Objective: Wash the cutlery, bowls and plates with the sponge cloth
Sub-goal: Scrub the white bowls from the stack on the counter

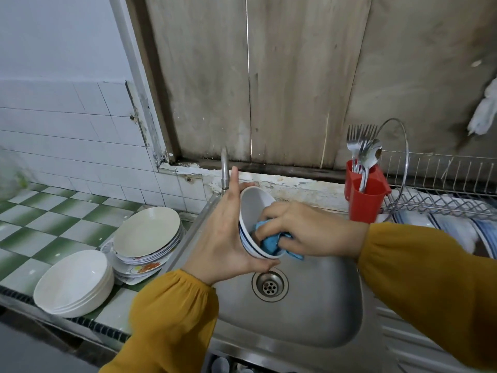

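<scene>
Bowl (254, 208) is up over the sink (317, 313), tipped on its side, mouth facing 3 o'clock. Left grip (223, 238) cups its outside from 9 o'clock, fingers reaching the top rim, clamped on it. Right grip (304, 230) is bunched tight round the cloth (271, 244), pressed inside the bowl low on the wall. A tail of cloth hangs out past the rim at 5 o'clock.

Handling, my guess: the bowl is stiff and fairly light. I can't tell ceramic from melamine. It will be slick once wet and could chip if it drops on the steel. Best hold is a palm on the outside with fingers hooked over the rim. The cloth is soft and floppy and needs a full squeeze.

Room:
- Tap (224, 168) is at 11 o'clock, just beside my left fingers, so it's tight there.
- Caddy (365, 200) with forks and spoons is at 2 o'clock, near.
- Rack (441, 195) is at 3 o'clock.
- Plates (146, 232) are at 9 o'clock on the worktop (53, 216), close to the sink edge.
- A stack of white bowls (72, 281) is at 8 o'clock near the worktop's front edge.
- Safest travel is down toward the drain (269, 285) at 6 o'clock.
</scene>
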`<action>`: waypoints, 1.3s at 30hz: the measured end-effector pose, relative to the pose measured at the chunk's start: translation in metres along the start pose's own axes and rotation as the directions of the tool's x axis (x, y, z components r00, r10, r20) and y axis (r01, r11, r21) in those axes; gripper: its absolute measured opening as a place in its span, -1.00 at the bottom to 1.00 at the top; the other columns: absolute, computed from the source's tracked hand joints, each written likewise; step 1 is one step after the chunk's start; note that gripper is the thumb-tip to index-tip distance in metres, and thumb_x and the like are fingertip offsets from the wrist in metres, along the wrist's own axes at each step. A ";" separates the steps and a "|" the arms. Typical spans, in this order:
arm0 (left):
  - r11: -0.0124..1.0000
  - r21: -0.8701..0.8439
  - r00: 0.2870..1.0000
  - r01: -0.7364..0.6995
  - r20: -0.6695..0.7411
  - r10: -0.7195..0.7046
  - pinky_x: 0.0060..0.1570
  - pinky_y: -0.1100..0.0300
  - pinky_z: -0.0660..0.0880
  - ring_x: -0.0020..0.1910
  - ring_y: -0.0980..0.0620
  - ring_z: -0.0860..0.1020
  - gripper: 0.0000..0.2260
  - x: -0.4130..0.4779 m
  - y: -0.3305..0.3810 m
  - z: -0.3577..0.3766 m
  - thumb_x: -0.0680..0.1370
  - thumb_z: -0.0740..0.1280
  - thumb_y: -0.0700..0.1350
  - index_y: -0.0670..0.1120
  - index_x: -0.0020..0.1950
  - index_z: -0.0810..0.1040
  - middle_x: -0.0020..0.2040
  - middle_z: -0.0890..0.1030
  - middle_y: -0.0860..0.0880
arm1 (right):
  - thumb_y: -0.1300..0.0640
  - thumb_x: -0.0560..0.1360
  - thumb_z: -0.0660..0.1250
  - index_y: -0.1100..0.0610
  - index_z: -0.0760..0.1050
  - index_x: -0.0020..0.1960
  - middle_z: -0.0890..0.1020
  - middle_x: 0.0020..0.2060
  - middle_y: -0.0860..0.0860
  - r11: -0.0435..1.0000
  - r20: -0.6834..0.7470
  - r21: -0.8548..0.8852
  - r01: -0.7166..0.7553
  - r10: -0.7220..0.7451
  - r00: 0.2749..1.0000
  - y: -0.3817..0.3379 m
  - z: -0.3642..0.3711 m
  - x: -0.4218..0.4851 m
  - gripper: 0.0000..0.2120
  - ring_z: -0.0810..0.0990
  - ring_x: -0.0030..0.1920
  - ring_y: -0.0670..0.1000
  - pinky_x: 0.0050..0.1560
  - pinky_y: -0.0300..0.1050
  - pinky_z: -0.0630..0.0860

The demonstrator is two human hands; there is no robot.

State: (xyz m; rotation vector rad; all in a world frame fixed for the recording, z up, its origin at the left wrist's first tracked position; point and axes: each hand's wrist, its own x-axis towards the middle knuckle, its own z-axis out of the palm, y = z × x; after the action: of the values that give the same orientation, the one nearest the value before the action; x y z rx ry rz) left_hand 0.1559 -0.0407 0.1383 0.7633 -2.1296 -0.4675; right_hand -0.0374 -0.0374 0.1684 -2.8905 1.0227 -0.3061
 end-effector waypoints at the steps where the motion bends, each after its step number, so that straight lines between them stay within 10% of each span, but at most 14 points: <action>1: 1.000 0.006 1.000 -0.011 0.006 0.011 0.28 0.17 0.42 0.34 0.08 0.43 0.29 0.000 0.000 0.002 0.20 0.58 0.15 -0.17 0.57 -0.28 0.39 0.37 -0.01 | 0.33 0.35 0.34 0.04 0.64 0.07 0.58 -0.06 0.07 0.992 -0.089 -0.119 0.032 -0.043 0.995 0.001 0.006 0.002 -0.64 0.50 -0.02 0.07 -0.11 0.06 0.55; 5: 0.999 0.014 0.999 -0.044 0.015 0.044 0.29 0.22 0.40 0.35 0.07 0.43 0.29 0.001 -0.003 0.004 0.21 0.60 0.11 -0.17 0.57 -0.29 0.39 0.37 -0.01 | 0.29 0.41 0.33 0.01 0.64 0.01 0.61 -0.10 0.08 0.926 -0.294 -0.376 -0.015 -0.104 0.950 0.001 0.018 0.006 -0.73 0.53 -0.13 0.14 -0.31 -0.01 0.54; 8: 0.999 0.030 0.999 -0.033 -0.014 0.034 0.31 0.24 0.37 0.35 0.06 0.41 0.28 0.001 -0.007 0.004 0.21 0.58 0.17 -0.16 0.56 -0.28 0.40 0.37 -0.04 | 0.33 0.35 0.34 -0.02 0.58 0.07 0.61 -0.13 0.01 0.993 -0.045 0.037 -0.109 0.111 0.993 -0.009 0.002 0.008 -0.63 0.57 -0.12 0.06 -0.14 0.06 0.55; 11: 1.000 0.019 0.999 -0.025 -0.035 0.026 0.27 0.33 0.36 0.27 0.10 0.44 0.27 0.005 -0.006 0.008 0.23 0.54 0.22 -0.26 0.55 -0.27 0.30 0.41 -0.01 | 0.39 0.39 0.32 -0.06 0.52 -0.04 0.61 -0.16 0.00 0.776 -0.029 0.578 -0.253 0.329 0.944 -0.019 -0.002 0.015 -0.64 0.58 -0.18 -0.07 -0.11 -0.11 0.55; 14: 0.998 0.037 0.998 -0.046 -0.051 0.048 0.32 0.20 0.38 0.31 0.07 0.44 0.25 0.008 -0.008 0.018 0.28 0.54 0.19 -0.27 0.53 -0.31 0.33 0.37 0.05 | 0.45 0.40 0.33 0.04 0.54 -0.11 0.60 -0.20 0.07 0.441 -0.166 0.872 -0.212 0.674 0.720 -0.025 0.009 0.032 -0.70 0.57 -0.22 -0.01 -0.19 -0.15 0.54; 18: 1.000 0.017 0.997 -0.002 -0.076 0.003 0.33 0.04 0.42 0.37 -0.02 0.42 0.25 0.006 -0.012 0.025 0.25 0.59 0.07 -0.16 0.56 -0.29 0.42 0.36 0.00 | 0.36 0.48 0.33 0.01 0.52 -0.10 0.63 -0.11 0.11 0.006 0.022 0.997 -0.081 0.936 0.352 -0.028 0.027 0.052 -0.77 0.64 -0.11 0.11 -0.15 -0.06 0.62; 20: 1.000 0.010 0.996 0.010 -0.084 -0.009 0.34 0.20 0.38 0.35 0.04 0.43 0.23 0.005 -0.016 0.022 0.25 0.57 0.11 -0.12 0.56 -0.28 0.39 0.36 0.07 | 0.41 0.46 0.33 -0.01 0.51 -0.12 0.62 -0.06 0.07 0.179 -0.108 0.978 -0.104 0.869 0.483 -0.026 0.031 0.051 -0.70 0.63 -0.08 0.04 -0.19 -0.13 0.59; 22: 0.999 -0.032 0.997 0.021 -0.068 -0.023 0.34 0.18 0.39 0.34 0.06 0.44 0.26 0.005 -0.023 0.013 0.22 0.57 0.14 -0.14 0.57 -0.28 0.37 0.37 0.09 | 0.48 0.36 0.33 -0.02 0.52 -0.15 0.60 -0.13 -0.07 0.492 -0.232 0.863 -0.117 0.591 0.773 -0.023 0.025 0.042 -0.62 0.58 -0.14 -0.10 -0.19 -0.25 0.51; 25: 0.996 -0.068 0.997 0.055 -0.048 -0.058 0.32 -0.06 0.41 0.36 -0.05 0.43 0.32 0.001 -0.030 0.000 0.17 0.60 0.18 -0.11 0.58 -0.29 0.37 0.37 -0.03 | 0.45 0.28 0.31 -0.01 0.57 -0.14 0.60 -0.20 -0.14 0.833 -0.114 0.545 -0.095 0.186 0.976 -0.010 0.009 0.028 -0.62 0.56 -0.15 -0.11 -0.10 -0.19 0.50; 28: 0.982 -0.152 0.993 0.111 -0.027 -0.116 0.28 0.14 0.43 0.30 0.03 0.48 0.32 -0.002 -0.024 -0.002 0.13 0.63 0.09 -0.05 0.58 -0.26 0.32 0.40 0.04 | 0.37 0.28 0.35 0.08 0.63 -0.04 0.63 -0.06 0.02 0.994 -0.104 -0.015 0.110 -0.111 0.988 0.005 0.007 0.022 -0.68 0.57 -0.05 0.06 -0.15 0.02 0.56; 32: 0.957 -0.256 0.990 0.137 0.071 -0.123 0.26 0.40 0.35 0.29 0.26 0.46 0.32 -0.002 -0.015 0.003 0.12 0.60 0.07 -0.07 0.57 -0.28 0.27 0.43 0.37 | 0.32 0.57 0.30 0.08 0.64 -0.02 0.64 0.03 0.15 0.861 -0.313 -0.435 0.262 -0.418 0.853 0.020 0.009 0.020 -0.80 0.62 0.00 0.16 -0.29 0.01 0.58; 39: 0.955 -0.261 0.990 0.140 0.010 -0.143 0.26 0.23 0.45 0.29 0.14 0.49 0.32 -0.001 -0.015 0.002 0.14 0.63 0.02 -0.04 0.58 -0.29 0.27 0.45 0.16 | 0.38 0.26 0.36 0.16 0.68 0.05 0.66 -0.09 0.07 0.972 -0.287 0.225 0.065 0.003 0.958 0.002 0.009 0.016 -0.61 0.54 -0.08 -0.09 0.00 -0.43 0.40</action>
State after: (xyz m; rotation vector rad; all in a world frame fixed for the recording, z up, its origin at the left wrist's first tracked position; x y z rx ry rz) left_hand 0.1602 -0.0507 0.1283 0.7661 -1.9618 -0.8024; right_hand -0.0251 -0.0492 0.1622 -2.7019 0.9032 -0.8092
